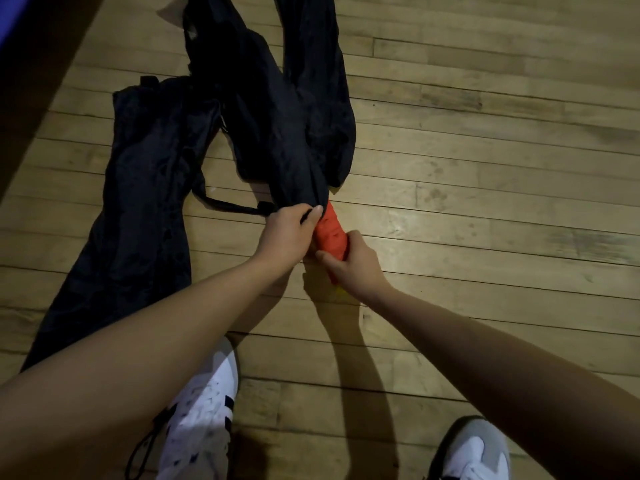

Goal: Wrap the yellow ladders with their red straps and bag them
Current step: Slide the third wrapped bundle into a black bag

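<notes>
A ladder bundle wound in red strap (330, 235) lies on the wooden floor, its far end inside the mouth of a long black bag (277, 109). A sliver of yellow (341, 291) shows under my right wrist. My left hand (289, 232) pinches the bag's rim at the bundle's far end. My right hand (353, 263) grips the near end of the bundle. The rest of the ladder is hidden by the strap and my hands.
A second black bag (138, 202) lies flat on the floor to the left, with a black strap (232, 206) trailing near the mouth of the first. My two white shoes (204, 403) (474, 448) stand at the bottom. A dark wall edge (31, 64) runs along the upper left.
</notes>
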A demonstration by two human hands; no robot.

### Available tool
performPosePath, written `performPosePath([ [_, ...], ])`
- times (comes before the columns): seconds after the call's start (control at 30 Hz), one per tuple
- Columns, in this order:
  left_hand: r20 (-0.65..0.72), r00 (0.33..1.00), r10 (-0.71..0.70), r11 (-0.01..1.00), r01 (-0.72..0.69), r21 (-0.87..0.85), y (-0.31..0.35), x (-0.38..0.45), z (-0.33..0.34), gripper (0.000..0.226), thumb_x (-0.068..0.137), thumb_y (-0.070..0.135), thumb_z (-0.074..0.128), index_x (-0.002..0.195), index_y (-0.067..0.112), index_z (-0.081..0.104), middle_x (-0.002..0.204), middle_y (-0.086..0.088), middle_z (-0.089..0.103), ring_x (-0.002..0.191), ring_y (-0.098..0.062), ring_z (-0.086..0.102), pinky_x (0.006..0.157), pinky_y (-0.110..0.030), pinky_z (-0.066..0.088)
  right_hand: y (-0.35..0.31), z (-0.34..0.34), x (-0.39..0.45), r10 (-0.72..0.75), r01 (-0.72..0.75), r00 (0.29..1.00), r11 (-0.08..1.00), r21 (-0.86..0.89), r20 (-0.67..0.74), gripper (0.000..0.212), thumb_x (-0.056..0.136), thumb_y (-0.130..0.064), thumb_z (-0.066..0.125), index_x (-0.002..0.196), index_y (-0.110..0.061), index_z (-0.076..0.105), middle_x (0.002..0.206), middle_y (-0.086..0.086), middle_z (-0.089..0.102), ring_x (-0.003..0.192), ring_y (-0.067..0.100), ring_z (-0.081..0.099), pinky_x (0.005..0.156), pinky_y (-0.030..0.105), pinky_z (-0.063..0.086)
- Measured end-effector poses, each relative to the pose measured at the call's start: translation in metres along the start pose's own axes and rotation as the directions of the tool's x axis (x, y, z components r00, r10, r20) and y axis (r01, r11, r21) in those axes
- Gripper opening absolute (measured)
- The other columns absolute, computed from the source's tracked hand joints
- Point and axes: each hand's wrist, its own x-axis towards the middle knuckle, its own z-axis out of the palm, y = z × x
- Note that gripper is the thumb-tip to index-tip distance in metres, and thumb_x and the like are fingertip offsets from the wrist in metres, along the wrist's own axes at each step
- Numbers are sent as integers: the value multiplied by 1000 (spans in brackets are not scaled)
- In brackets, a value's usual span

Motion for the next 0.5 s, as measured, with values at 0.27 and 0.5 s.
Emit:
performPosePath([
  [0.27,81,993,-88,976,103,-192,-15,-8,-20,17,99,16,47,115,16,52,108,3,53,97,-13,52,73,-21,38,-28,15,35,8,4,998,981,194,-62,64,81,-37,75,120,-12,30,94,5,60,83,19,62,59,22,46],
  [0.5,259,959,-115,993,114,21,-36,-20,-8,76,74,29,79,120,29,19,131,-9,38,120,-24,41,98,-40,45,-36,22,53,-186,167,977,971,-171,-103,54,91,-39,60,136,-31,31,116,10,55,97,25,58,78,42,52],
])
